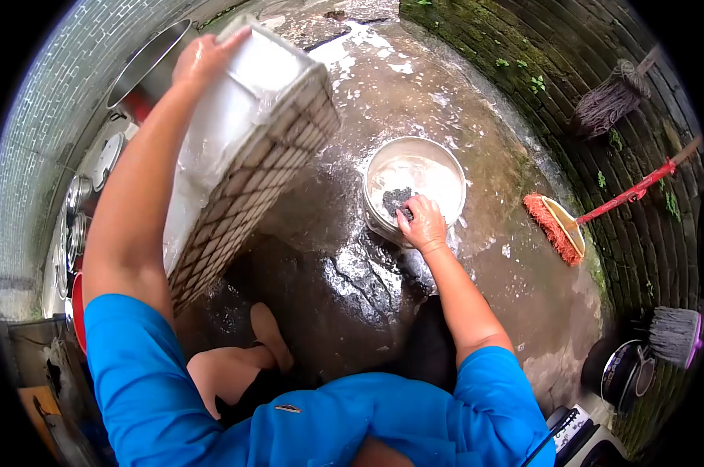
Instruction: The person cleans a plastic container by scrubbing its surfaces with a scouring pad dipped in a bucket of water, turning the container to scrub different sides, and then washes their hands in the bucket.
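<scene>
At the upper left, my left hand (204, 61) grips the top edge of a large white box (220, 128) with a brown grid pattern on its side; the box stands tilted above the wet floor. My right hand (425, 222) is closed round a dark grey scouring pad (397, 199) at the near rim of a round metal pot (374, 212). Whitish, sudsy water (426, 175) lies inside the pot, which rests on the floor.
A red-handled broom (554, 226) leans by the mossy brick wall at right, with a mop head (612, 97) above and a grey brush (673, 335) below. A big metal pot (154, 66) and several lids line the left. Foam streaks the wet floor (492, 288).
</scene>
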A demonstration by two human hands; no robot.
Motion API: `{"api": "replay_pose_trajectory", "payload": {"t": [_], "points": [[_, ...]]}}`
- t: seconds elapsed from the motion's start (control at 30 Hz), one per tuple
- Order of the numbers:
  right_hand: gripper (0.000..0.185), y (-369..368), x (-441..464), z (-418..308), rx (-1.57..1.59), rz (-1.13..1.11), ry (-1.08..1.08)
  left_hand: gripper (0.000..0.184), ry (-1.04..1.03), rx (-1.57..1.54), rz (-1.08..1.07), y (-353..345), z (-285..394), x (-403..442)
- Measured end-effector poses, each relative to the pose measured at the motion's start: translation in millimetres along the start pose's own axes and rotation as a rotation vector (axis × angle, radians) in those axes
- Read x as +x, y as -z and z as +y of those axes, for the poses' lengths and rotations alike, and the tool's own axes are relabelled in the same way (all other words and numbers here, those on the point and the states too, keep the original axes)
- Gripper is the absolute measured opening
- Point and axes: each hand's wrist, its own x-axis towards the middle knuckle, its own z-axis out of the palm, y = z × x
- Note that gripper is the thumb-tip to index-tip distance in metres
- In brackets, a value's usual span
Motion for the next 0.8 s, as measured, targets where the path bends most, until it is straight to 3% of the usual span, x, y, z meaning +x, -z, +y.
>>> {"api": "replay_pose_trajectory", "payload": {"t": [0.07, 0.13, 0.2, 0.23, 0.3, 0.37, 0.43, 0.53, 0.6, 0.67, 0.8], "points": [[0.018, -1.4, -2.4, 7.3, 0.092, 0.092, 0.024, 0.082, -0.084, 0.018, 0.238, 37.5, 16.3, 9.9], [0.018, -4.2, -1.7, 11.0, 0.137, 0.108, 0.044, 0.063, -0.038, -0.06, 0.351, 70.5, 31.7, 6.7], [0.018, -5.5, -3.3, 11.8, 0.156, 0.149, 0.056, 0.074, -0.159, -1.378, -0.033, 77.7, -8.5, 47.5], [0.018, -4.7, -3.4, 13.2, 0.176, 0.151, 0.077, 0.074, -0.147, -1.372, -0.028, 78.3, -13.8, 45.6], [0.018, -6.6, -3.6, 12.6, 0.17, 0.145, 0.085, 0.095, 0.134, -0.56, 0.55, 88.3, -14.1, 20.3], [0.018, -5.5, -3.1, 11.5, 0.153, 0.128, 0.052, 0.082, -0.002, -0.63, 0.625, 69.7, -25.2, -8.0], [0.018, -6.0, -3.2, 9.4, 0.124, 0.109, 0.023, 0.077, 0.233, -0.93, 0.338, 38.1, -47.6, -24.7], [0.021, -3.1, 4.1, 9.4, 0.079, 0.025, -0.032, 0.061, 0.06, -1.178, 0.183, -8.7, -46.7, -61.8], [0.025, -6.5, 12.8, 14.1, 0.114, -0.198, -0.141, 0.041, -0.037, -1.214, 0.067, -6.8, -23.3, -78.0], [0.033, -7.6, 39.4, 22.4, 0.19, -0.399, -0.291, 0.037, -0.056, -1.183, 0.026, -7.8, -22.0, -70.9], [0.04, -57.9, 95.6, 73.8, 0.226, -0.432, -0.389, 0.04, 0.014, -1.232, -0.141, -1.7, -9.5, -65.2]]}}
